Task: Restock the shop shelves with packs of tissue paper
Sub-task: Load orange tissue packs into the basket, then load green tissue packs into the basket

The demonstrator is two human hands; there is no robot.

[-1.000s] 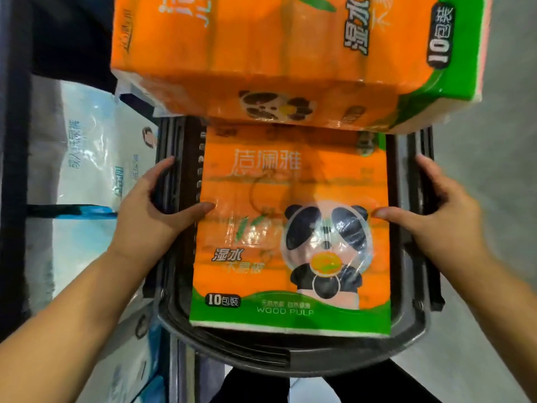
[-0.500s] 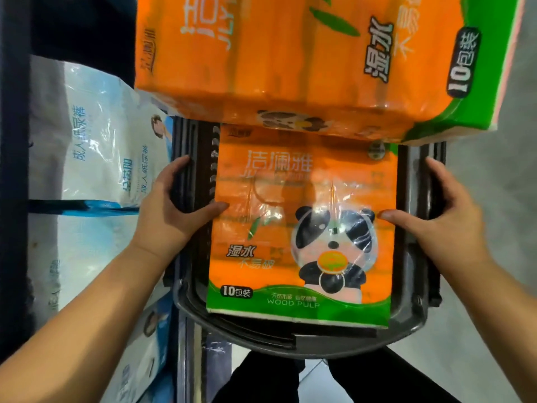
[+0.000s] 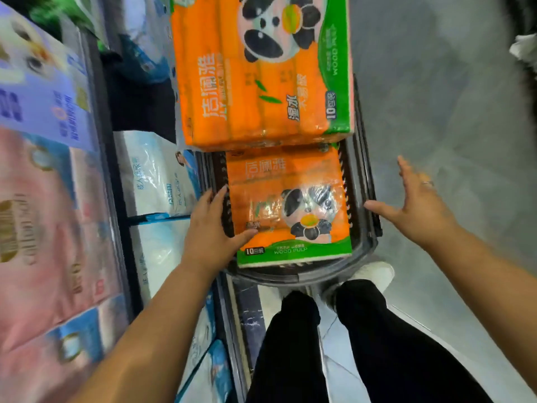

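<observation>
An orange and green tissue pack with a panda print [image 3: 290, 205] lies flat in a dark plastic basket [image 3: 361, 251] on the floor. A second, larger pack of the same kind [image 3: 261, 80] rests across the basket's far end. My left hand [image 3: 212, 231] lies on the basket's left rim, its thumb touching the near pack's left edge. My right hand [image 3: 418, 207] hovers to the right of the basket with fingers spread, holding nothing.
Shop shelves run down the left side, with white and blue packs [image 3: 157, 175] low down and pink and purple packs [image 3: 43, 228] nearer me. Grey floor [image 3: 450, 112] spreads to the right. My legs in black trousers [image 3: 348, 344] stand just behind the basket.
The view has pulled up and back from the basket. My right hand has come off the basket's right rim and spread out to the right. My left hand stays at the left rim.
</observation>
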